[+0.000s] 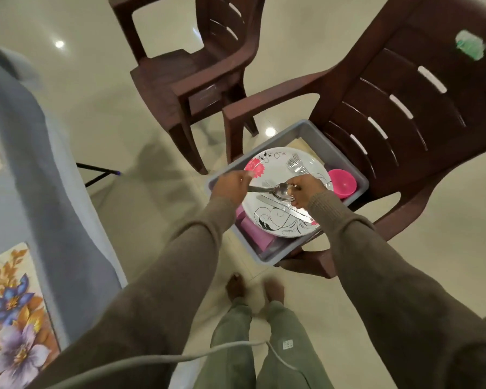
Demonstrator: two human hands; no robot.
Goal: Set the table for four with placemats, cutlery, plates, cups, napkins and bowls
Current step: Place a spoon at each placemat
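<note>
My left hand (230,185) and right hand (303,189) both pinch spoons (282,190) over the flowered plate (275,217) in the grey tub (306,130)

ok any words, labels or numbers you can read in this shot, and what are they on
None can be read.
Green and white sticker on the back of the near chair: too blurred to read.
Small white tag on the trouser leg: marks too small to read.
The plate and the placemat carry only floral patterns, no text.
</note>
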